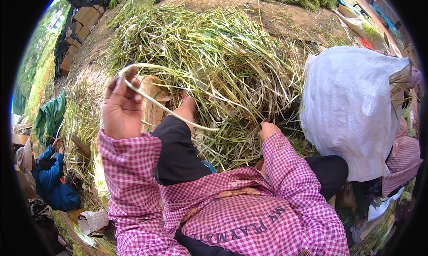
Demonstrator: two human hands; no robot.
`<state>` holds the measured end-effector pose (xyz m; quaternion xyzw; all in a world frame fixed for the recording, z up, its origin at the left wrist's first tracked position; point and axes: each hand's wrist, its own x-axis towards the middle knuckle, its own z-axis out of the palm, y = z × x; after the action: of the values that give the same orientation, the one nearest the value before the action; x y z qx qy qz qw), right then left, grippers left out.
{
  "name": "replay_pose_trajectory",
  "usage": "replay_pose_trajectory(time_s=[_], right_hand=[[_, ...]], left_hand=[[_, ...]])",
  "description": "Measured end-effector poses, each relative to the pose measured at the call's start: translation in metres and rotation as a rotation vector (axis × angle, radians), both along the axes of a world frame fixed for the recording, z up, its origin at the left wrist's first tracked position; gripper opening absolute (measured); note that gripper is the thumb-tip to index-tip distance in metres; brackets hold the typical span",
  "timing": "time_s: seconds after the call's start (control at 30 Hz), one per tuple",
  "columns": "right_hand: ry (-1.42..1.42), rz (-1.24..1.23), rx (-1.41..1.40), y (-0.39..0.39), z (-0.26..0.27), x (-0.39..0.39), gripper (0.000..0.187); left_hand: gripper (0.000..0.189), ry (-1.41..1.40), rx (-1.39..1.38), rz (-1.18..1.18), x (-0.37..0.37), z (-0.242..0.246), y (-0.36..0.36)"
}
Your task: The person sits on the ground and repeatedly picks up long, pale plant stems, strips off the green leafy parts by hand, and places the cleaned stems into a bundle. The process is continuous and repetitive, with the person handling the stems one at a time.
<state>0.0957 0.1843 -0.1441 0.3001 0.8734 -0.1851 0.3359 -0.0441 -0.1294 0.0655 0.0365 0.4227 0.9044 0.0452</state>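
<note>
My left hand [124, 103] is raised at the left, its fingers around a long pale plant stalk [167, 110] that bends in a loop over the fingertips and trails down to the right. Before me lies a large heap of long green and yellowish stalks [214, 55]. At the heap's lower right edge, my right hand [268, 130] touches some stalks with bent fingers; whether it grips them is unclear, since the fingertips are hidden.
A white woven sack [351, 112] stands close at my right, with a person in a checked garment [401, 159] beyond it. At the left a person in blue [55, 179] sits near a green cloth [50, 119]. Cardboard [152, 102] lies by my leg; bricks [80, 28] are stacked farther off.
</note>
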Motion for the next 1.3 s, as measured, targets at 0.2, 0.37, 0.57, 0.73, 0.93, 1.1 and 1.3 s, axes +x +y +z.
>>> replay_pose_trajectory(time_s=[0.2, 0.37, 0.57, 0.73, 0.93, 1.1, 1.3], right_hand=[[0.934, 0.103, -0.586, -0.059, 0.085, -0.024, 0.053], [0.95, 0.487, -0.706, -0.107, 0.086, -0.042, 0.029], [0.575, 0.348, -0.411, -0.095, 0.041, -0.041, 0.016], [0.298, 0.138, -0.284, -0.057, -0.035, -0.03, 0.023], [-0.192, 0.125, -0.159, -0.021, -0.079, 0.007, 0.04], [0.298, -0.222, -0.558, -0.033, -0.004, -0.004, 0.042], [0.986, -0.189, -1.223, -0.067, 0.113, -0.016, 0.03]], left_hand=[[0.007, -0.459, 0.008, -0.305, 0.078, -0.073, 0.054], [0.015, -0.633, 0.01, -0.489, 0.124, -0.082, 0.057], [0.018, -0.551, 0.153, -0.59, 0.131, -0.053, 0.028], [0.021, -0.117, 0.27, -0.505, 0.105, -0.013, 0.009], [0.033, 0.278, 0.436, -0.339, 0.035, 0.015, -0.006], [0.025, -0.035, 0.292, -0.151, 0.019, -0.023, 0.028], [0.018, -0.29, 0.151, -0.16, 0.056, -0.061, 0.066]])
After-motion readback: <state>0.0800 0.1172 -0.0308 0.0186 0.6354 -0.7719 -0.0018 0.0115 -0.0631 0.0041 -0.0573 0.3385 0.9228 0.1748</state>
